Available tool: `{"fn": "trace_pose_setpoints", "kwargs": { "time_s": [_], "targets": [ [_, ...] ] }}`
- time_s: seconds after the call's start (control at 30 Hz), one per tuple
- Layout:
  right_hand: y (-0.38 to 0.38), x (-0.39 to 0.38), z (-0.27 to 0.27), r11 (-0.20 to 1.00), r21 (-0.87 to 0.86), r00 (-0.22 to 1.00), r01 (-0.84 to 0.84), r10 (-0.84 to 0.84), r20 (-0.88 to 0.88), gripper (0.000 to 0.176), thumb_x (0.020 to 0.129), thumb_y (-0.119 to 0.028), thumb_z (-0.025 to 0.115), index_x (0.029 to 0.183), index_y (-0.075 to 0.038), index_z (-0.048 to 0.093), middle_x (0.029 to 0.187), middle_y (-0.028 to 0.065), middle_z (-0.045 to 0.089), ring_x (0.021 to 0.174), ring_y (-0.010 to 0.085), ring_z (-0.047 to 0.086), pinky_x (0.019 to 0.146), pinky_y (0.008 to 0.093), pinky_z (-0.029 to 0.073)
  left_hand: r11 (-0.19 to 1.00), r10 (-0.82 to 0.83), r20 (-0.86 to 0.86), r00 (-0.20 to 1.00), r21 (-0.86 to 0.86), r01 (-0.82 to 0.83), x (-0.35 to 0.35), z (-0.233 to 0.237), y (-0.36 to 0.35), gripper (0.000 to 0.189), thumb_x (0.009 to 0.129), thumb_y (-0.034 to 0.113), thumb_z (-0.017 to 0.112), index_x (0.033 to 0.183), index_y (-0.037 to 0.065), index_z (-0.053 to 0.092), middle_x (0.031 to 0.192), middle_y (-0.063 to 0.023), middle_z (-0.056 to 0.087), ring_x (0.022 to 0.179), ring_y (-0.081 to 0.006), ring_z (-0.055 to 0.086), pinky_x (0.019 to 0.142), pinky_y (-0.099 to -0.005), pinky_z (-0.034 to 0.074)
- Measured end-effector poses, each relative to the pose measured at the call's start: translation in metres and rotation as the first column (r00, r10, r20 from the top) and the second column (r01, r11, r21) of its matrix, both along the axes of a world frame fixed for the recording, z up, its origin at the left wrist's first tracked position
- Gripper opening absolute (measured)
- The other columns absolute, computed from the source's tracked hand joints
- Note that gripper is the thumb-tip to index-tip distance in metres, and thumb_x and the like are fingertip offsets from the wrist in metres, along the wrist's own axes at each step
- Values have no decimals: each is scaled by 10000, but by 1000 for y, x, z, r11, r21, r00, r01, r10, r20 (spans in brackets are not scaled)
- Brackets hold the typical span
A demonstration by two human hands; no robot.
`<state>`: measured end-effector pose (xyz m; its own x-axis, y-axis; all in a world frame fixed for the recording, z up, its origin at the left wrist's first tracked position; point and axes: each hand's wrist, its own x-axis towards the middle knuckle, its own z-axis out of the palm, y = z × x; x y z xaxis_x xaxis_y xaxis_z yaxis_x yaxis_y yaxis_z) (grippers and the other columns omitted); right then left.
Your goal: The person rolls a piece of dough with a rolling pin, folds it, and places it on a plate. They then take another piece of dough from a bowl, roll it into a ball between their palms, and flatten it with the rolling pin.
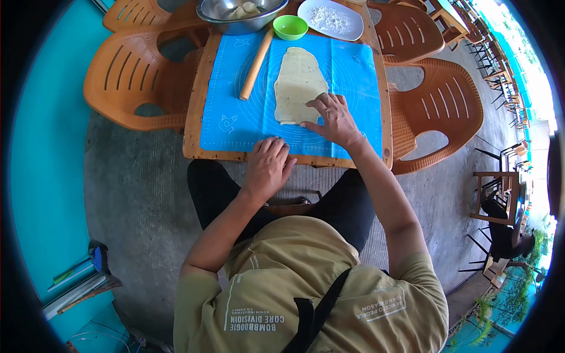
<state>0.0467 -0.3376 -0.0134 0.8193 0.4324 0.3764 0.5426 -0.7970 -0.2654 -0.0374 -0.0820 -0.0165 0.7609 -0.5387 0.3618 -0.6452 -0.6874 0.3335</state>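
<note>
A flattened sheet of dough point(297, 82) lies lengthwise on a blue baking mat point(235, 117) printed with measuring lines. My right hand point(336, 122) is over the sheet's lower right edge, thumb and fingers apart, fingertips touching the dough. At the mat's near edge rests my left hand point(269, 167), its fingers lying on the mat and nothing visible in it. To the left of the dough is a wooden rolling pin point(257, 66), set at a slant with its far end close to a green bowl point(290, 27).
Beyond the mat stand a metal bowl point(220, 25) with dough in it and a white plate point(309, 10) of flour. Orange chairs point(132, 76) flank the wooden table point(193, 132) on both sides. Far right, a person in dark clothes point(500, 232) is near another table.
</note>
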Motion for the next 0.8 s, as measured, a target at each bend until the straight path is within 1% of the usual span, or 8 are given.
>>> {"fn": "trace_pose_setpoints", "kwargs": {
  "time_s": [0.07, 0.2, 0.27, 0.4, 0.47, 0.57, 0.7, 0.8],
  "targets": [
    [-1, 5, -6, 1000, -14, 999, 6, -5, 40, 549, 828, -459, 879, 1215, -107, 714, 1109, 75, 652, 1094, 279, 620, 988, 426, 429, 1000, -2, 4, 1000, -6, 2, 0, -1, 1, 320, 988, 289, 706, 1106, -8, 706, 1188, -126, 662, 1174, -279, 602, 1075, -440, 459],
    [0, -3, 6, 1000, 4, 1000, 0, 0, 17, 496, 853, -414, 869, 1209, -105, 715, 1103, 75, 653, 1088, 275, 622, 985, 424, 432, 1000, 3, -15, 1000, -9, -3, 0, 0, 1, 321, 989, 289, 707, 1112, -8, 706, 1196, -124, 663, 1190, -277, 598, 1089, -439, 452],
    [-1, -9, 13, 999, -7, 998, -52, 52, 24, 465, 864, -384, 865, 1205, -105, 715, 1093, 73, 654, 1082, 274, 626, 993, 424, 433, 1000, 3, -7, 1000, -11, -3, -1, 0, 1, 320, 989, 287, 708, 1115, -7, 707, 1197, -123, 664, 1193, -276, 599, 1091, -440, 452],
    [-7, -4, 1, 1000, -11, 1000, 9, -9, -5, 497, 854, -407, 870, 1213, -101, 713, 1097, 74, 656, 1093, 278, 625, 1010, 433, 432, 1000, 1, -12, 1000, -4, -1, 0, 1, 1, 324, 989, 286, 709, 1128, -7, 709, 1199, -121, 668, 1200, -274, 599, 1093, -442, 452],
    [-12, 2, -6, 999, 2, 998, 54, -54, 37, 544, 833, -437, 882, 1224, -100, 711, 1111, 72, 653, 1104, 281, 621, 1017, 437, 432, 1000, -3, -11, 1000, -3, 3, 0, 2, 2, 327, 990, 288, 709, 1130, -7, 710, 1199, -121, 669, 1200, -273, 600, 1093, -440, 452],
    [-11, -7, 15, 1000, -14, 1000, 13, -13, -16, 550, 831, -426, 887, 1233, -96, 708, 1126, 72, 654, 1127, 279, 620, 1023, 434, 434, 1000, 1, -19, 1000, -10, -2, 0, 1, 2, 325, 982, 276, 718, 1137, -10, 714, 1205, -125, 672, 1206, -286, 607, 1091, -450, 459],
    [-19, -15, 17, 998, -54, 999, -11, 9, -42, 546, 829, -412, 892, 1235, -96, 708, 1132, 72, 658, 1148, 276, 621, 1038, 433, 433, 1000, 5, -41, 999, -19, -6, 0, 1, 2, 323, 971, 259, 729, 1140, -16, 717, 1212, -131, 676, 1215, -303, 614, 1091, -461, 466],
    [-25, -11, 8, 999, -46, 998, 27, -30, -58, 544, 830, -409, 891, 1238, -100, 708, 1140, 75, 661, 1165, 276, 621, 1052, 437, 430, 1000, 6, -55, 998, -9, -6, 0, 1, 2, 325, 970, 259, 731, 1139, -18, 717, 1212, -134, 677, 1218, -304, 613, 1093, -460, 466]
  ]
}}
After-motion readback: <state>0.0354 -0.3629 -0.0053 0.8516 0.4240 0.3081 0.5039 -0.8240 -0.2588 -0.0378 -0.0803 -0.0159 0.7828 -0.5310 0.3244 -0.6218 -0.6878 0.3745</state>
